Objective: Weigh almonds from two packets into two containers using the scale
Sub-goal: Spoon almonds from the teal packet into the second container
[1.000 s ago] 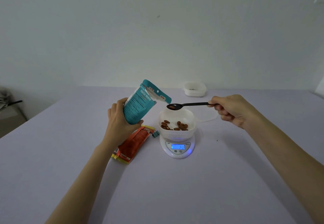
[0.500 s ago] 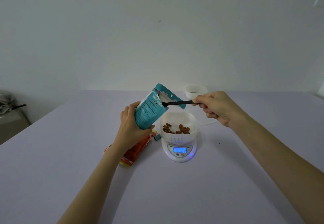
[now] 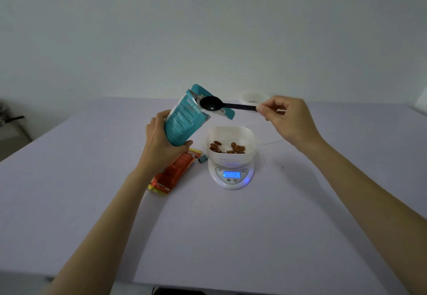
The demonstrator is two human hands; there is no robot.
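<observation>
Lilac table [image 3: 92, 202], left fingers [image 3: 156, 121] clamped round teal packet [image 3: 182, 121], right fingers [image 3: 268, 109] pinching black spoon [image 3: 211, 104]

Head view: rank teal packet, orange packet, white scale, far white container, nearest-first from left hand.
1. Teal foil packet: held in left hand.
2. Orange flat packet: lying just beside it.
3. Round white scale: to the right.
4. Small white container: far back.

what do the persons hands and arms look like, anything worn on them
The left hand and the right hand are both bare: no gloves, rings, watch or bracelet in view. No sleeve or cuff shows on either side up to the frame edge, and there are no visible markings.
</observation>
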